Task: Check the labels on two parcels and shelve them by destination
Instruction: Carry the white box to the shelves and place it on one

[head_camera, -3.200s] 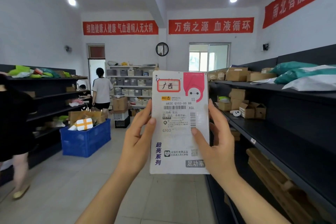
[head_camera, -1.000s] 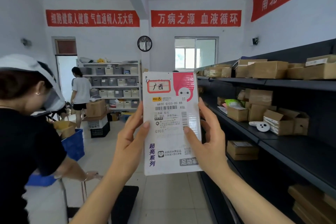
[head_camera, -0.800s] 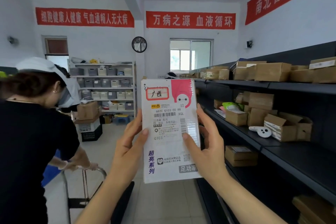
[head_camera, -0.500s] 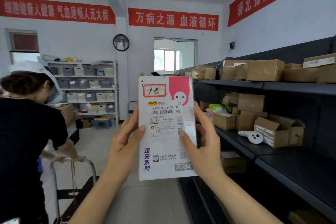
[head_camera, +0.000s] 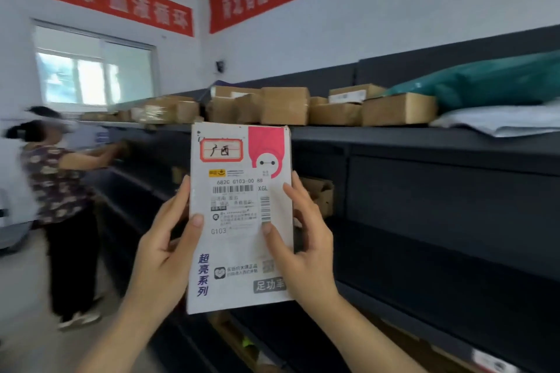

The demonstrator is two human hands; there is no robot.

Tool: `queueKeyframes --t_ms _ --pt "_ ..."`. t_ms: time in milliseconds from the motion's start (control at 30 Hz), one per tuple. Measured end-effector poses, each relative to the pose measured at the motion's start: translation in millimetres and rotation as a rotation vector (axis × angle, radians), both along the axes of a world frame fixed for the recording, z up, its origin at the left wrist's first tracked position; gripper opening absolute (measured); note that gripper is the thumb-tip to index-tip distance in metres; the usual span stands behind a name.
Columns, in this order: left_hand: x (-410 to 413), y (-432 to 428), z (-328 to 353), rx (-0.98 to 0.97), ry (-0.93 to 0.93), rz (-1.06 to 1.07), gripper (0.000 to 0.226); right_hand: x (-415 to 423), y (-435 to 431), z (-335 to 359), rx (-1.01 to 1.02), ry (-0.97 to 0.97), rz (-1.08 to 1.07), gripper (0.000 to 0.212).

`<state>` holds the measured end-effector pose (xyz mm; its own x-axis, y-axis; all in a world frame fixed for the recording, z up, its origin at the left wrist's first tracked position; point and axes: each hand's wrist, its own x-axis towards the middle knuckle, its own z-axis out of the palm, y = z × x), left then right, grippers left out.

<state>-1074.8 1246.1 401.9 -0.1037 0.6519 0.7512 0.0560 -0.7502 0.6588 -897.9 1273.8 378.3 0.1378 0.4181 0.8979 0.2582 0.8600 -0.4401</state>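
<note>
I hold a flat white parcel (head_camera: 239, 251) upright in front of me, label side facing me. It carries a red-framed handwritten tag at the top, a pink corner graphic and a printed shipping label with barcodes. My left hand (head_camera: 165, 254) grips its left edge, thumb on the front. My right hand (head_camera: 306, 248) grips the right edge the same way. Behind the parcel runs a dark shelving unit (head_camera: 424, 142).
The top shelf holds several cardboard boxes (head_camera: 285, 109), a green mailer bag (head_camera: 491, 82) and a white mailer (head_camera: 500, 124). A person in a patterned top (head_camera: 57, 191) stands at the left, reaching into the shelving. More cardboard lies on the low shelves.
My view has swung right toward the dark shelving, now close ahead. The person with the trolley is out of view; another person appears at the left. The parcel stays held in both hands.
</note>
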Motion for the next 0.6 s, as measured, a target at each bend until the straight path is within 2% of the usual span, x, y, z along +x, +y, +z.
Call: queueKeyframes --t_ms 133,300,467,600 --pt "22 31 -8 0.005 0.065 -0.248 0.055 24 -19 -6 0.014 0.003 -0.270 0.053" --pt "43 32 -16 0.009 0.056 -0.582 0.052 28 -75 -10 0.013 0.000 -0.575 0.051" --pt "53 0 -18 -0.038 0.042 -0.812 0.049 20 -135 -17 -0.036 0.011 -0.794 0.048" --pt "61 -31 -16 -0.060 0.046 -0.952 0.048 15 -180 -15 -0.068 0.044 -0.881 0.049"
